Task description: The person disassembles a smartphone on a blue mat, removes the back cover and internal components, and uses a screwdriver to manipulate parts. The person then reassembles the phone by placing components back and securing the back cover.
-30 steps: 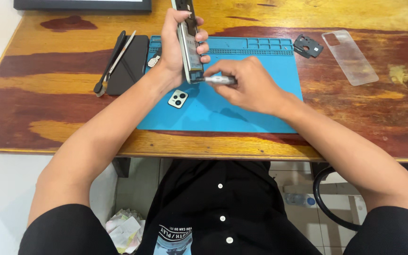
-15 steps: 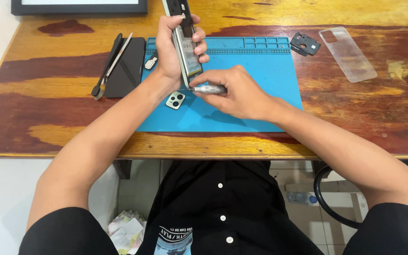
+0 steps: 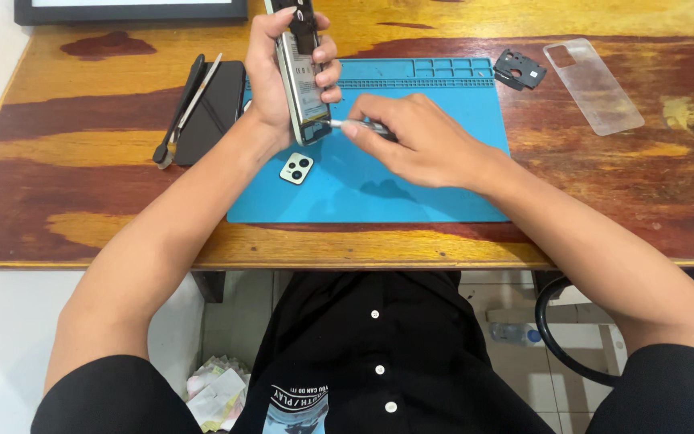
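Note:
My left hand (image 3: 283,72) grips an opened smartphone (image 3: 303,88) upright, its back cover off and the insides facing right. My right hand (image 3: 419,141) holds a small metal tool (image 3: 355,126), a screwdriver by its look, with its tip against the phone's lower edge. Both hands hover over a blue repair mat (image 3: 411,177). A white camera cover piece (image 3: 295,169) lies on the mat just below my left wrist.
A black phone back with slim pry tools (image 3: 202,108) lies left of the mat on the wooden table (image 3: 82,201). A small black part (image 3: 520,70) and a clear phone case (image 3: 593,84) sit at the back right. A dark frame (image 3: 130,10) runs along the far edge.
My right hand has brought the tool up from the mat to the phone's lower end. The left hand has tilted the phone slightly and kept its grip.

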